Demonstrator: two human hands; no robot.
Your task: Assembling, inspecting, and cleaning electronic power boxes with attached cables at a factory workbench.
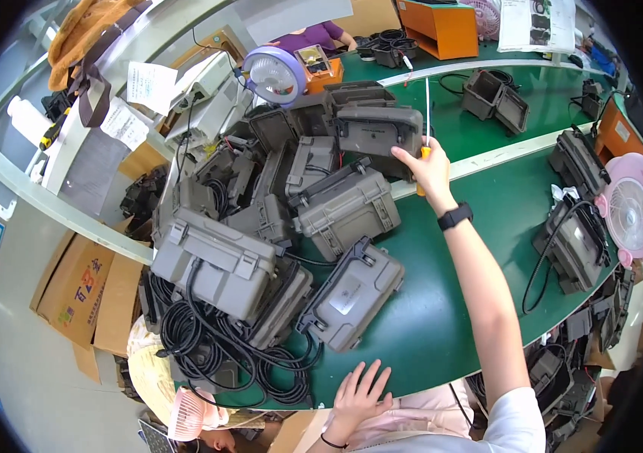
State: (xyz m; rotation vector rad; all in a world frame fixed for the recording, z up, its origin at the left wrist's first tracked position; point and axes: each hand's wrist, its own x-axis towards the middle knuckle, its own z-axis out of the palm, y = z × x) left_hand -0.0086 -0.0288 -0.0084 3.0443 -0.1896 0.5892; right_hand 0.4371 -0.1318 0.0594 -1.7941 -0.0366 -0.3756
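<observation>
My right hand (pixel 433 175) is stretched far out over the green table, closed around a screwdriver (pixel 424 155) with a yellow handle and a thin shaft pointing away from me. Its thumb lies against the right edge of an open grey plastic case (pixel 378 130); whether it also grips the case I cannot tell. Close to the near table edge, my left hand (pixel 360 394) rests with fingers spread and nothing in it. A shut grey case (pixel 354 293) with a pale label lies just beyond that hand. Another latched case (pixel 348 211) sits farther back, left of my right forearm.
Grey cases (pixel 219 260) are piled on the left, with coiled black cables (pixel 193 332) at the near edge. A purple-rimmed fan (pixel 274 75) stands behind them. More cases (pixel 574 245) and a pink fan (pixel 625 208) are on the right. A white divider strip (pixel 487 155) crosses the table.
</observation>
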